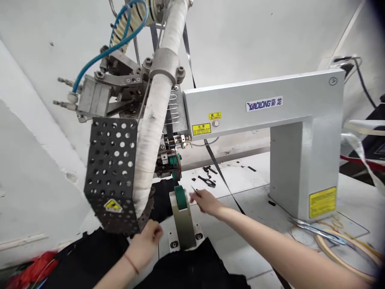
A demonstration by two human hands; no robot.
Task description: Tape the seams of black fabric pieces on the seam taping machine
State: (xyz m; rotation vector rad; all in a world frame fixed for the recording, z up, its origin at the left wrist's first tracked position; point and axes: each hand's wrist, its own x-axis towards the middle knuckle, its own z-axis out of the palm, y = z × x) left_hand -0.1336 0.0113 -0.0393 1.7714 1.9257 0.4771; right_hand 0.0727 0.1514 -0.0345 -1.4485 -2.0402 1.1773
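Observation:
My right hand (206,202) is just right of the green roller (181,196) on the machine's lower post (184,226). Its fingers are closed on a thin pointed tool (194,189), whose tip sticks up past them. Lower down, my left hand (148,240) is slightly blurred, with its fingers curled in beside the perforated black guard (112,172). Whatever those fingers may hold is hidden. Black fabric (186,267) lies in front of the post, and another black piece (164,196) shows behind it. A dark tape (218,164) runs down from the machine to the table.
A grey machine arm (264,96) spans the white table, with a white-wrapped pipe (155,116) and blue hose (105,52) at its head. Black scraps (207,180) lie behind. Scissors (319,230) and a tape ring (345,251) lie at right. Red fabric (36,271) is lower left.

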